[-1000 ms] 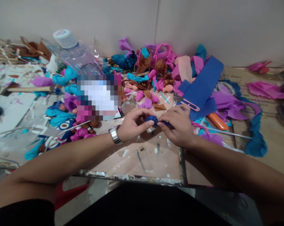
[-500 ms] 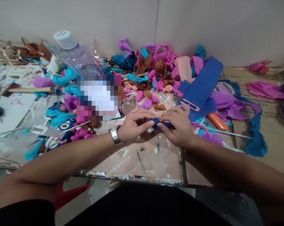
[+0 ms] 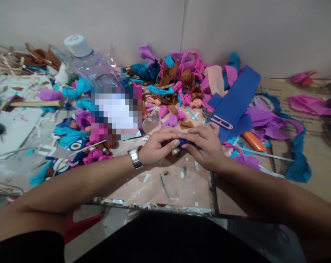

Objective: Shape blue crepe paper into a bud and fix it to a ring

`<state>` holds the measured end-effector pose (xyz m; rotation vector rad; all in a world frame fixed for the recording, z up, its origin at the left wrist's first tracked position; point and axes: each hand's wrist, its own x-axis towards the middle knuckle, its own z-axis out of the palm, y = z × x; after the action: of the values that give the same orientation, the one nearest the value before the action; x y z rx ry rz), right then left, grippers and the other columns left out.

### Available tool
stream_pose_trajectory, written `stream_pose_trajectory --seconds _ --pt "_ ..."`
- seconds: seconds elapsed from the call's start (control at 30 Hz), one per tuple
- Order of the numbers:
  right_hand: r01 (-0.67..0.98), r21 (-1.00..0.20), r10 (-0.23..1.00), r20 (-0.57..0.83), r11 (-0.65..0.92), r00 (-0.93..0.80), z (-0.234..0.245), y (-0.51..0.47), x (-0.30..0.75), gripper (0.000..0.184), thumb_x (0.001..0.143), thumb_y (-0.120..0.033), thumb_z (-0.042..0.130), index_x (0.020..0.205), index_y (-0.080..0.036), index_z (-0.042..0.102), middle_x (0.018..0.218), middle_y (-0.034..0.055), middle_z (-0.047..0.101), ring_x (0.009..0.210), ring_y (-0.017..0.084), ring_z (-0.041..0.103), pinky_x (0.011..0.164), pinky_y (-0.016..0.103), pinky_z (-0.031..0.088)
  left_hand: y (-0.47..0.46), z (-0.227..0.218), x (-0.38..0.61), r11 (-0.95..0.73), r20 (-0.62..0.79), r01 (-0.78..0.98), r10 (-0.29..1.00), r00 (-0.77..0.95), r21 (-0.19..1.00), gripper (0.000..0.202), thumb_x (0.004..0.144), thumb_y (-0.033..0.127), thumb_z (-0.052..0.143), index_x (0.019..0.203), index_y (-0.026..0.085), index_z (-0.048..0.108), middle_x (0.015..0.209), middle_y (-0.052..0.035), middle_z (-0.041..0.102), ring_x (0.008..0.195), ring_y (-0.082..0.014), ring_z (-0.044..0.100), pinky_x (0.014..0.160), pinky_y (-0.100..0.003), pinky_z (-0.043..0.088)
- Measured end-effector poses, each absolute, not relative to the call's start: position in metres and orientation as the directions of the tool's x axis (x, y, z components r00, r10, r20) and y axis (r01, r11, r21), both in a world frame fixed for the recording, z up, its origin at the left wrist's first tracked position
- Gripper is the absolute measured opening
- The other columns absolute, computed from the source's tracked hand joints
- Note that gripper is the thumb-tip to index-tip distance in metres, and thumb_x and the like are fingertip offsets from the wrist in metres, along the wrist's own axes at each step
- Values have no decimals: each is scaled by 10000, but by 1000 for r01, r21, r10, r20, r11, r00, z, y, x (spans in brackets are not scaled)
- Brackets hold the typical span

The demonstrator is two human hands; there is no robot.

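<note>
My left hand (image 3: 158, 147), with a metal watch (image 3: 134, 157) on its wrist, and my right hand (image 3: 205, 144) meet over a small glass-topped work surface (image 3: 170, 182). Both pinch a little roll of dark blue crepe paper (image 3: 185, 142), which is mostly hidden between the fingers. The fingers of both hands are closed round it. A larger sheet of the same blue paper (image 3: 236, 98) lies just behind my right hand, with pink-handled snips (image 3: 218, 119) on its edge.
Crumpled purple, pink, brown and teal paper pieces (image 3: 181, 78) pile up against the wall. A clear plastic bottle (image 3: 85, 64) lies at the back left, a small round glass dish (image 3: 150, 125) sits behind my left hand, and an orange cutter (image 3: 253, 140) lies to the right.
The two hands have drawn closer together, and the blue paper roll shows less between the fingers than before. The arms have stayed in place.
</note>
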<state>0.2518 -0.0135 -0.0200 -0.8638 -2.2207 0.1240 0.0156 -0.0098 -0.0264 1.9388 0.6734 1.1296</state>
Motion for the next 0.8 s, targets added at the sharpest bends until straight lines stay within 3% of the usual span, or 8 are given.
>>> stream_pose_trajectory --seconds 0.27,0.5,0.63,0.8 --pt "499 -369 606 628 784 -489 -23 -13 252 226 1095 -422 606 1241 -293 721 1120 47 766 1056 232 701 1010 469 364 -9 -29 17 -592 490 89 734 470 801 260 977 325 752 1222 241 778 1150 -102 775 1076 -209 718 970 -387 572" --pt "508 -382 622 619 772 -480 -22 -13 250 220 1101 -437 583 1211 -293 709 1112 45 774 1049 235 705 998 464 361 -12 -25 19 -514 421 134 804 420 847 267 947 430 786 1109 219 769 1097 -96 781 984 -207 709 895 -367 558" --pt "502 -425 648 609 753 -457 -19 -13 251 254 1076 -489 616 1179 -261 659 1103 47 782 1040 241 711 1010 467 369 -12 -26 19 -486 414 117 829 375 866 257 981 434 743 1118 217 765 1114 -99 791 1029 -214 719 958 -386 561" --pt "514 -432 661 608 741 -440 -16 -14 251 124 1071 -374 622 1070 -253 653 1043 30 785 1000 225 717 1003 467 375 -13 -27 19 -473 406 117 840 360 873 245 1005 414 713 1147 220 760 1132 -94 793 1046 -205 721 974 -375 564"
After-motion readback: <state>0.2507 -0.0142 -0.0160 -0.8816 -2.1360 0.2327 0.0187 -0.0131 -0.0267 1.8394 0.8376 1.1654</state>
